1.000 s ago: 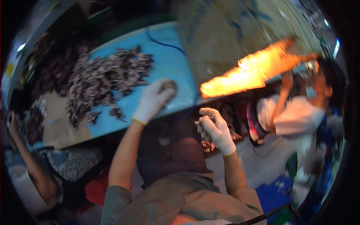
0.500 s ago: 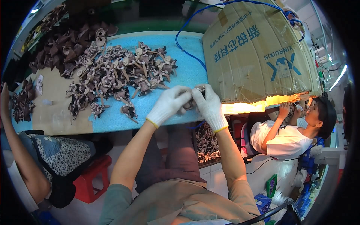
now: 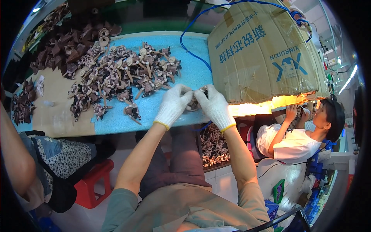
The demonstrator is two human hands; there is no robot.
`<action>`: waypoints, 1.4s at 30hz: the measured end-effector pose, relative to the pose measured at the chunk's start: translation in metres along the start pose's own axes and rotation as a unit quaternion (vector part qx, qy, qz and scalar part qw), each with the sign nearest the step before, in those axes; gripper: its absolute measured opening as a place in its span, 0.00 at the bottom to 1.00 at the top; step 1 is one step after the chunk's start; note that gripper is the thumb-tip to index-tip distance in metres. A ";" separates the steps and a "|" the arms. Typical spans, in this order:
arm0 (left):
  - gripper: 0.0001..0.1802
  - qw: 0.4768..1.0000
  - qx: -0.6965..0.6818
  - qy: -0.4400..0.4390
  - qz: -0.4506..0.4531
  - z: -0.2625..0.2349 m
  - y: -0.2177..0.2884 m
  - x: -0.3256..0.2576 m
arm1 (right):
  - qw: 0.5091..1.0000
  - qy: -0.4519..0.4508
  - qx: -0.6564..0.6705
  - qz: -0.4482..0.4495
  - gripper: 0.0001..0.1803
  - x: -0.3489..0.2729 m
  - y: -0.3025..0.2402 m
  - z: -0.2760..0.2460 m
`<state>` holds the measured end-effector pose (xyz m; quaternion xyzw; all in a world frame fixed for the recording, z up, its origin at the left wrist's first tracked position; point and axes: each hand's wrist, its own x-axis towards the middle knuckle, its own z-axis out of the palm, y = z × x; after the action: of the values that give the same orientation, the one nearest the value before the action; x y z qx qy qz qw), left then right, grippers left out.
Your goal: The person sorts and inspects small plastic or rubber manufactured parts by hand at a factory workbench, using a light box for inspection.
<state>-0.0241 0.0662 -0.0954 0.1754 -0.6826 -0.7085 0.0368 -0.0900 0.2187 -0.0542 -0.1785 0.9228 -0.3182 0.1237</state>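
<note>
Figurine piece (image 3: 192,103), small and brownish, sits between both hands, over the blue part of the worktop (image 3: 191,63), close to its front edge. Mostly hidden by fingers; from my end I can't tell its exact shape or whether it touches the surface. Left hand (image 3: 174,104) is closed, thumb and fingertips pinching it from the left. Right hand (image 3: 213,106) grips from the other side, fingers curled, a dark bit showing near its fingertips. Both wear white knit gloves with yellow cuffs.

Next out, I log a wide heap of figurines (image 3: 123,73) left of the hands, brown and pale, jumbled, thin sticks poking out. Behind it to the left, dark brown pointed parts (image 3: 71,50). Tan sheet (image 3: 58,112) lies under the heap's left side; smaller dark cluster (image 3: 25,106) beyond it. Big cardboard box (image 3: 247,65) stands just right of the right hand, orange glow along its lower edge, blue cable (image 3: 186,48) looping beside it. Below the worktop, I get a container of small parts (image 3: 213,147) beside the right forearm. Red stool (image 3: 92,189) lower left; co-worker in white (image 3: 293,141) at right.
</note>
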 end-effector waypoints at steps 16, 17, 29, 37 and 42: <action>0.20 0.982 -0.097 0.000 0.162 0.030 0.011 0.009 | 0.864 -0.056 -0.423 -0.269 0.10 0.007 -0.029 -0.010; 0.19 0.968 -0.147 0.005 0.201 0.030 0.012 0.010 | 0.865 -0.032 -0.416 -0.278 0.09 0.009 -0.033 -0.011; 0.20 0.987 -0.068 -0.052 0.139 0.032 0.009 0.002 | 0.866 -0.002 -0.463 -0.188 0.07 -0.012 -0.015 0.007; 0.24 0.962 -0.264 0.028 0.066 0.024 -0.028 -0.002 | 0.919 -0.005 -0.354 -0.177 0.16 0.004 -0.032 0.010; 0.25 0.931 -0.365 0.008 0.020 0.019 -0.022 -0.008 | 0.949 0.044 -0.271 -0.156 0.22 0.009 -0.022 0.007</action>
<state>-0.0181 0.0883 -0.1155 0.1420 -0.3799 -0.9064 0.1179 -0.0899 0.1950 -0.0463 -0.3332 0.9393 -0.0786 -0.0211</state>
